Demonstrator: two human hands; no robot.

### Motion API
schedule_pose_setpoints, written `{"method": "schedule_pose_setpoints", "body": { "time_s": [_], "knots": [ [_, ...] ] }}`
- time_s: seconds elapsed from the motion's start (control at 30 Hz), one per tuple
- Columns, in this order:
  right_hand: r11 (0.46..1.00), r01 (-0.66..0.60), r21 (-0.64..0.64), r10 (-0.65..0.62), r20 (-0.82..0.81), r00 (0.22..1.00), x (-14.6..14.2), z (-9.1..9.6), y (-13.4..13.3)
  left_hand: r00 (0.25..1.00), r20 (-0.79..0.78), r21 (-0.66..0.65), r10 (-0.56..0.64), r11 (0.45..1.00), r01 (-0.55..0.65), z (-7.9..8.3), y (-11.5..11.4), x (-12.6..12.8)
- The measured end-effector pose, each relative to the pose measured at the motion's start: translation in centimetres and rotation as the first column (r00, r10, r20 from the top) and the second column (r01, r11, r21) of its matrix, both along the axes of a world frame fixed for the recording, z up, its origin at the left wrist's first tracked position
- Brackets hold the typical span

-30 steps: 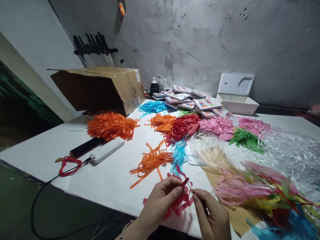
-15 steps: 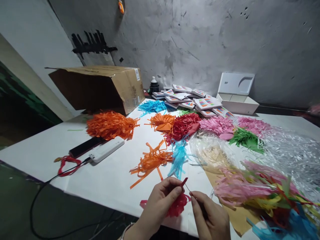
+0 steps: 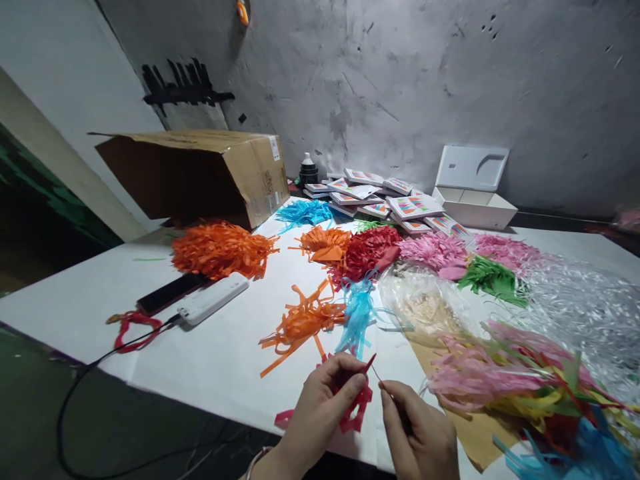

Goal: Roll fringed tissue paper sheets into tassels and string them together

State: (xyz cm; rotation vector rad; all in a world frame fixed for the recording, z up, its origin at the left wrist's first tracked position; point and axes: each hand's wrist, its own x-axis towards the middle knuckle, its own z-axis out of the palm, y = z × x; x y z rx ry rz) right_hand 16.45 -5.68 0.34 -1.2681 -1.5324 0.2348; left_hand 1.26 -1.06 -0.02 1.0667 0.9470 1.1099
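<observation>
At the table's front edge, my left hand [image 3: 327,407] pinches a red fringed paper strip [image 3: 361,408], its rolled tip poking up between thumb and forefinger. The fringe dangles below and behind that hand. My right hand [image 3: 417,423], just to the right, has thumb and forefinger closed on a thin dark thread or wire [image 3: 376,373] that runs to the red tip. Just beyond the hands lie a light blue paper tassel [image 3: 358,310] and a loose orange one [image 3: 305,320].
Fringed paper heaps, orange [image 3: 223,250], red [image 3: 373,250] and pink [image 3: 437,253], cross the white table [image 3: 200,367]. Farther back are a cardboard box [image 3: 255,173], flat printed packs [image 3: 413,207] and a white box [image 3: 475,208]. A cabled white power bank [image 3: 215,300] lies left; mixed strips [image 3: 500,373] lie right.
The red fringe has swung and spread beneath my left hand, showing more separate strips. Both hands keep nearly the same place and the same pinch.
</observation>
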Motion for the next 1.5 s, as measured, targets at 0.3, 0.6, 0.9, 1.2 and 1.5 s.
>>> {"method": "schedule_pose_setpoints", "body": {
  "time_s": [0.3,0.6,0.9,1.2,1.5],
  "knots": [
    [0.999,-0.034,0.002,0.034,0.080,0.996,0.1,-0.3,0.1,0.992,-0.108,0.262,0.069,0.964,-0.039,-0.5,0.2,0.0],
    [0.924,-0.164,-0.346,0.026,-0.372,0.928,0.3,-0.1,0.6,0.986,-0.162,0.381,0.032,0.924,0.033,-0.6,-0.3,0.1],
    [0.850,-0.375,-0.369,0.141,-0.528,0.838,0.1,-0.7,1.0,0.976,-0.187,0.271,-0.116,0.948,0.165,0.5,0.0,0.0],
    [0.995,0.034,-0.095,-0.012,0.230,0.973,8.8,-1.8,2.5,0.911,-0.004,0.318,0.412,0.864,-0.389,1.2,3.4,-2.4],
    [0.994,-0.025,0.108,-0.022,0.407,0.913,6.6,0.7,3.4,0.970,-0.141,0.472,0.199,0.875,-0.110,2.1,3.5,-0.1]
  ]
}}
